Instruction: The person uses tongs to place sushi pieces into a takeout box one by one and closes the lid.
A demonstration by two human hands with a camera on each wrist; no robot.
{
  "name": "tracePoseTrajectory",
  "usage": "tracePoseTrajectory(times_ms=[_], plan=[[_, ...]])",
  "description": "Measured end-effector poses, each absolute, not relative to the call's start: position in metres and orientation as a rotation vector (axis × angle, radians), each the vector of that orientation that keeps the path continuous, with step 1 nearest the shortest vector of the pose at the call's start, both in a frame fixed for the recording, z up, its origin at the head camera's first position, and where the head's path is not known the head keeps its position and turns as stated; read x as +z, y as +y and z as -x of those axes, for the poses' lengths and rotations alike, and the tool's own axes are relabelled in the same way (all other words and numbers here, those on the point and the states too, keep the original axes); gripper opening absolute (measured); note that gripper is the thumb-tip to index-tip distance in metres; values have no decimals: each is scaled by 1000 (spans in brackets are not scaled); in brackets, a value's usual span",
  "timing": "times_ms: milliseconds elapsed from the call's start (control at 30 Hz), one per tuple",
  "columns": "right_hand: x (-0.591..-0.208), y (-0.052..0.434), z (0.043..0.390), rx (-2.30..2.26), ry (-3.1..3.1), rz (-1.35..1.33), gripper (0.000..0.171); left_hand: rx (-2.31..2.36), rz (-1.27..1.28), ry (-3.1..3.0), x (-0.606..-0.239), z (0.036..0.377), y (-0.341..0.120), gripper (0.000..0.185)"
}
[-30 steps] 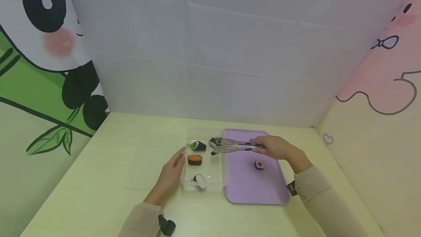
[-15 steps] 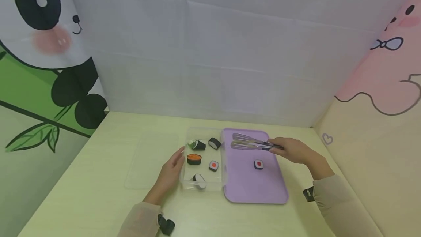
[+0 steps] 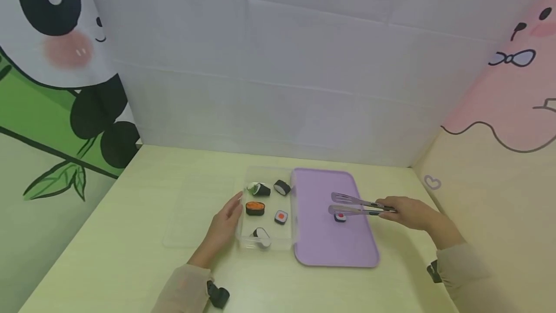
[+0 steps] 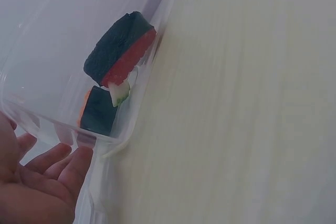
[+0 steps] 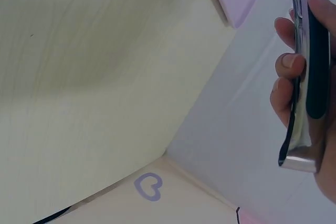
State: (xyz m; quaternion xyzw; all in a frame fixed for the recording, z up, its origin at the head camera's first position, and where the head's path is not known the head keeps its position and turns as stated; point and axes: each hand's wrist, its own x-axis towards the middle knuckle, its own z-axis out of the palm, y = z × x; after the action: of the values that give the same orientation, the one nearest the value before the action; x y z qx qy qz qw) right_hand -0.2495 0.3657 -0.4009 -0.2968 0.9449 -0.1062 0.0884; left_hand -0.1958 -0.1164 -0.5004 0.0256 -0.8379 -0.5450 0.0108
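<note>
On the pale worktop [image 3: 130,235], the right hand [image 3: 408,212], gripping tongs [image 3: 354,205], has swung from the box [image 3: 266,244], steadied by the flat left hand [image 3: 223,228], to the last roll [image 3: 340,217] on the purple tray [image 3: 321,250].

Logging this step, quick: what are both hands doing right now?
Left hand: open, straight fingers resting against the clear container.
Right hand: gripping the tongs, tips over the sushi piece on the purple tray.
</note>
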Motion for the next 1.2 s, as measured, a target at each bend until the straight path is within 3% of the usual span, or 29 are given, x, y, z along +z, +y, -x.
tracePoseTrajectory(times_ms=[533,1200], plan=[[-419,374,247,-302,2845,967,40,-1687,-83,-2612,-496,194,-116,47],[-396,291,235,-537,2781,1094,40,-1717,-86,-2604,-502,194,-118,49]])
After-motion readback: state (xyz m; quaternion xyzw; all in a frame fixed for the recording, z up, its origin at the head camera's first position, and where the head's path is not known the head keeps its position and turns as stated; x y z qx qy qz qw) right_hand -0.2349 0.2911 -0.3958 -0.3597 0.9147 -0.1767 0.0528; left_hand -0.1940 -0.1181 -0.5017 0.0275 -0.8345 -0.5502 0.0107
